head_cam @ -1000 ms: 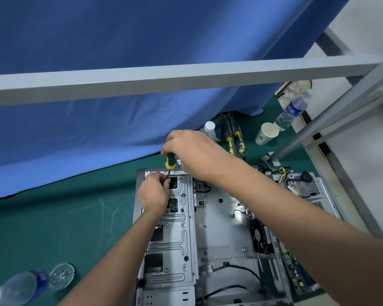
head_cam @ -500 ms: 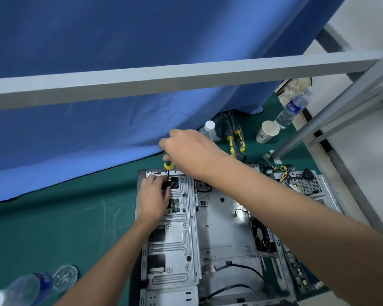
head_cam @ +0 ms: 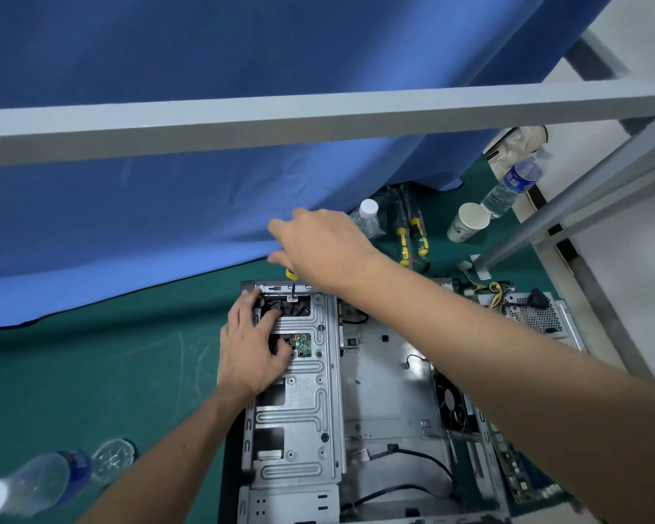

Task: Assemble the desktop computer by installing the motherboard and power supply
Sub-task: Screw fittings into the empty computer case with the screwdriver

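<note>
An open grey computer case (head_cam: 382, 376) lies flat on the green mat. A ribbed metal drive bracket (head_cam: 303, 406) covers its left half. My right hand (head_cam: 318, 243) grips a yellow-handled screwdriver (head_cam: 291, 282) held upright, its tip on a screw at the bracket's far edge. My left hand (head_cam: 248, 346) rests on the bracket with its fingers spread, fingertips at the cut-outs. The power supply (head_cam: 530, 312) sits outside the case at the right, its coloured wires trailing. A green motherboard (head_cam: 515, 474) edge shows at the lower right.
A blue curtain hangs behind, with a grey frame bar (head_cam: 318, 115) crossing overhead. Two spare screwdrivers (head_cam: 411, 236), a paper cup (head_cam: 467, 221) and water bottles (head_cam: 515, 183) lie at the back right. Another bottle (head_cam: 35, 482) lies at the lower left.
My left hand let go of the screw area, slid toward me and spread flat on the bracket. My right hand stays on the screwdriver at the far edge.
</note>
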The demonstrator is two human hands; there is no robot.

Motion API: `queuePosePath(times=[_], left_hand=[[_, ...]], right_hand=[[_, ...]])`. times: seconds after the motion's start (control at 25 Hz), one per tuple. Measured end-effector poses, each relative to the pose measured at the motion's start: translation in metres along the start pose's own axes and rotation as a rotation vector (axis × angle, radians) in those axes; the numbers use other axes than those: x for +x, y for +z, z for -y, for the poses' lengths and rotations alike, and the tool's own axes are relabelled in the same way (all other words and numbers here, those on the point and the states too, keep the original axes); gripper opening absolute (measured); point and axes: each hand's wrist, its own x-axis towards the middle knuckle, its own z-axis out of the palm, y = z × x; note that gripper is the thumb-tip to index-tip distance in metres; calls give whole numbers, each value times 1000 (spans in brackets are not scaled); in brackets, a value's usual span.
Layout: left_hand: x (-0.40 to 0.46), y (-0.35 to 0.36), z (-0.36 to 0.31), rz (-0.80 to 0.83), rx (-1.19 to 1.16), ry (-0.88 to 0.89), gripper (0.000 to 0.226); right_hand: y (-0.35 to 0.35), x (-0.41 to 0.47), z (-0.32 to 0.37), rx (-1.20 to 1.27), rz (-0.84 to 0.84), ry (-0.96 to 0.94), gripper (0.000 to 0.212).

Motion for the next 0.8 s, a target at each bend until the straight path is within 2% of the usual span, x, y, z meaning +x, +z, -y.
queuePosePath(times=[0.08,0.2,0.24,0.32,0.4,0.44,0.52,0.64,0.72,0.8], left_hand=[[2,-1,0,-8,0,4,52],[3,2,-2,-6,3,6,53],[3,4,-2,-5,6,9,53],[3,2,0,-17,13,15,52],[5,3,1,-27,13,13,52],[4,4,1,-31,10,12,52],[4,5,1,-31,11,19,51],[4,5,1,-40,9,17,51],[4,6,1,-46,3,17,51],[3,6,2,-50,10,16,51]], right_hand=[[1,3,7,-29,51,77,33],[-4,8,5,160,162,15,28],[-5,8,3,180,147,-26,31],[-5,3,8,42,45,-91,25],[1,2,12,-51,-77,-46,12],[6,3,13,-49,-95,-8,14],[9,5,10,33,-1,28,21],[-2,7,1,181,103,-50,27],[-4,1,2,93,62,-131,26],[3,-4,9,-29,-28,-127,16]])
